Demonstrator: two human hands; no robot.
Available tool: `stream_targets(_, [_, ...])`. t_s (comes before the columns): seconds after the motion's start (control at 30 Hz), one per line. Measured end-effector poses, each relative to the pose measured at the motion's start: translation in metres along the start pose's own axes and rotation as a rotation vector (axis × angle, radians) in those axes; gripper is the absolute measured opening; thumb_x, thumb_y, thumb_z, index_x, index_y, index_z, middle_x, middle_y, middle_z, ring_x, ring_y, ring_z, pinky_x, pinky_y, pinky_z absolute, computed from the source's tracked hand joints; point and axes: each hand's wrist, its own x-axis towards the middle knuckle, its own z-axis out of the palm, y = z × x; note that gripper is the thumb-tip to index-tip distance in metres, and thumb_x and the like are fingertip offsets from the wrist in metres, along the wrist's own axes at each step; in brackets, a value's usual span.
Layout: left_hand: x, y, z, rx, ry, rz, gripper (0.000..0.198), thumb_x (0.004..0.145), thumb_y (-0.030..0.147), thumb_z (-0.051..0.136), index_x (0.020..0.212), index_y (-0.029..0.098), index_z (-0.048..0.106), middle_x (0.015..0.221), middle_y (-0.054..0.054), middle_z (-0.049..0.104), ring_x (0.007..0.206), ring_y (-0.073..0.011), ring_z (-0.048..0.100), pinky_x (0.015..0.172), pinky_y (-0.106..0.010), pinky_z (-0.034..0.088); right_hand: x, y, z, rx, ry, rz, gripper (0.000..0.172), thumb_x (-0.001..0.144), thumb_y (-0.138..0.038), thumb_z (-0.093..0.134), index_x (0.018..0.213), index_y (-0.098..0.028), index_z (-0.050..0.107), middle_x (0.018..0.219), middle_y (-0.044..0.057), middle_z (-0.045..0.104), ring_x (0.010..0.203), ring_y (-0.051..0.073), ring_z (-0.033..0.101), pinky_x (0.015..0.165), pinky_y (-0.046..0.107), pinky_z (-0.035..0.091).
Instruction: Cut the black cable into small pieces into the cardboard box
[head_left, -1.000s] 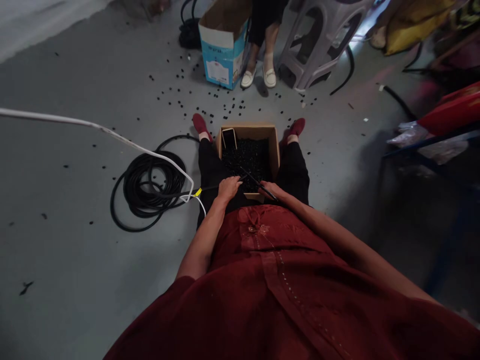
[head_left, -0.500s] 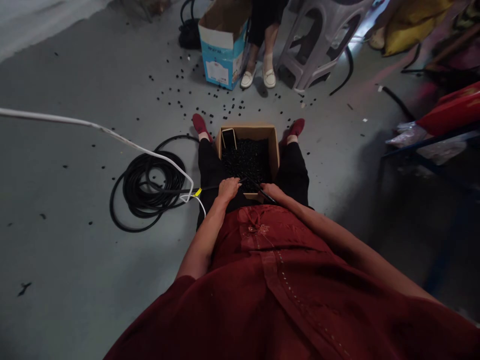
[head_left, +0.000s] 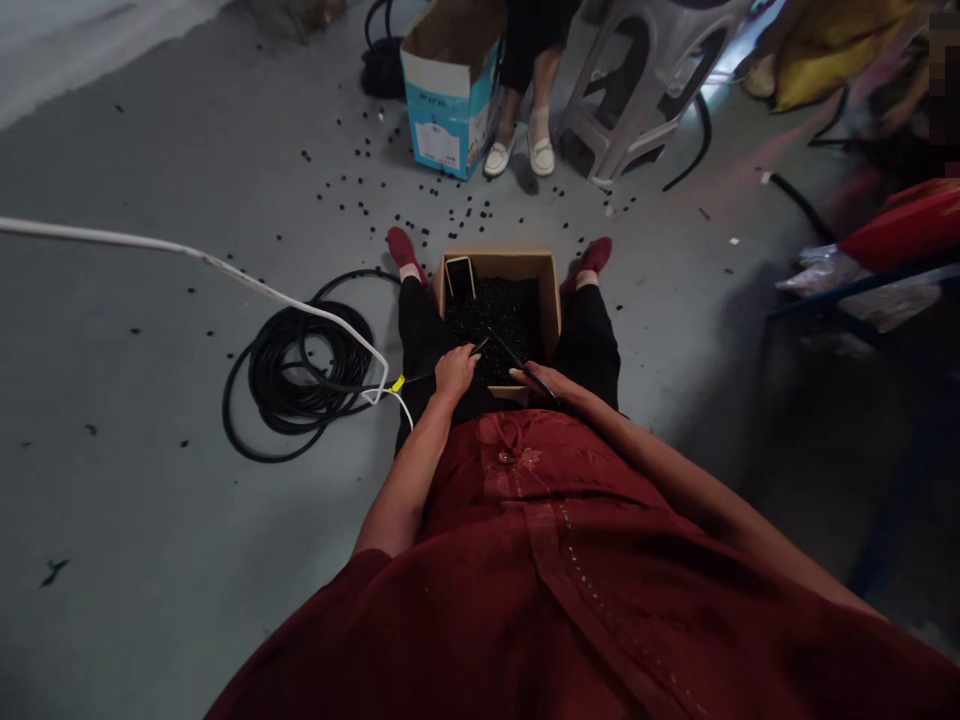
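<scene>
My left hand [head_left: 454, 371] is closed around a black rubber hose [head_left: 481, 346], whose end sticks out past the fingers over the box. From that hand the hose runs left across my thigh to a loose coil [head_left: 274, 370] on the floor. My right hand [head_left: 546, 379] grips a slim black scissor-like tool [head_left: 512, 356]; its tip points up and left, near the hose end but apart from it, and its exact kind is unclear. Between my legs stands a cardboard box [head_left: 551, 290] holding many small black pieces [head_left: 502, 305].
A phone-like dark rectangle [head_left: 460, 279] leans in the box's far left corner. A white cable [head_left: 300, 300] crosses from the left. Ahead are a blue carton [head_left: 436, 110], a person's white shoes [head_left: 541, 157] and a plastic stool [head_left: 600, 130]. Black bits litter the floor.
The hose end and the tool were together over the box's near edge; now they are apart. The tool's tip has risen, and my left hand has shifted slightly.
</scene>
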Motion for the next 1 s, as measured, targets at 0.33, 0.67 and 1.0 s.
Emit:
stream_targets(0.33, [-0.001,0.001,0.0,-0.02,0.027,0.0,0.039,0.099,0.038,0.039,0.13,0.024,0.058,0.124,-0.006,0.067,0.113,-0.021,0.061,0.093,-0.03,0.046,0.007,0.0,0.002,0.094,-0.107,-0.055,0.055,0.091,-0.067,0.041,0.101,-0.016,0.057,0.091,0.009,0.068,0.078,0.019,0.063,0.068,0.027,0.047])
stream_targets(0.67, [-0.002,0.001,-0.001,-0.009,-0.024,0.072,0.04,0.099,0.04,0.039,0.131,0.026,0.057,0.12,-0.006,0.068,0.112,-0.0206,0.061,0.093,-0.03,0.046,0.005,-0.011,0.003,0.227,-0.123,-0.035,0.052,0.089,-0.065,0.047,0.101,-0.015,0.055,0.082,0.007,0.065,0.069,0.016,0.061,0.06,0.025,0.048])
stream_targets(1.0, [-0.001,0.003,-0.003,-0.028,-0.022,0.04,0.04,0.099,0.041,0.039,0.131,0.027,0.057,0.125,-0.005,0.067,0.113,-0.0198,0.061,0.094,-0.028,0.046,-0.004,-0.019,0.006,0.501,-0.137,0.022,0.059,0.083,-0.068,0.055,0.111,-0.017,0.051,0.078,0.003,0.061,0.059,0.012,0.056,0.049,0.021,0.045])
